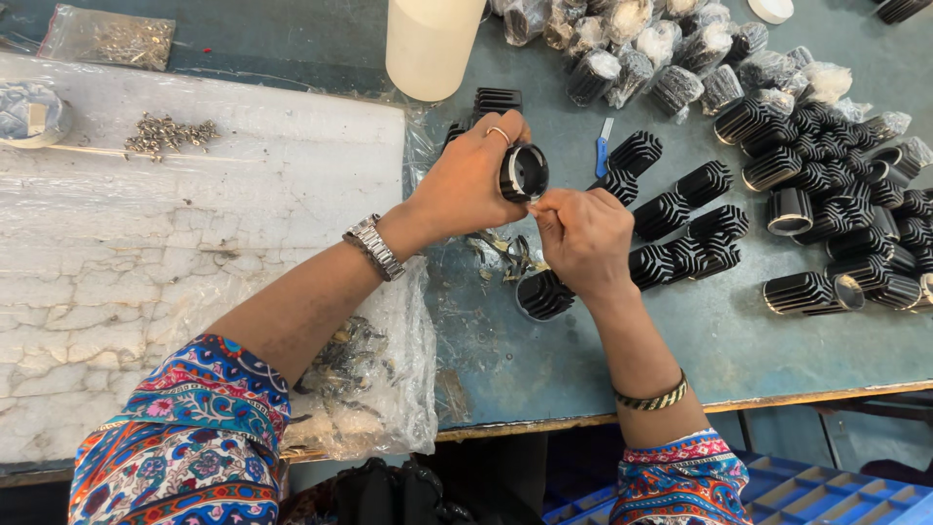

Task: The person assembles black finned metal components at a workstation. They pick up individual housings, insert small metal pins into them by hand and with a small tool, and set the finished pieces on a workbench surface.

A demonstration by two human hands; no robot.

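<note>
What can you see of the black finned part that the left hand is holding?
The finned part is a short black cylinder with ribs on its side, metal by its look. Its open round end, with a shiny rim, faces the camera. The left hand grips it above the table; the right hand touches its lower edge with pinched fingertips.

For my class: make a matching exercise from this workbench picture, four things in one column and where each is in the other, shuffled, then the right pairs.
Things:
1. black finned cylinder
2. white plastic bottle
3. loose screws
4. blue crate

Places:
A. below the table edge, lower right
B. held in the left hand, right hand at its rim
C. on the white sheet, far left
D. standing at the top, middle

Pairs: 1-B, 2-D, 3-C, 4-A
</note>
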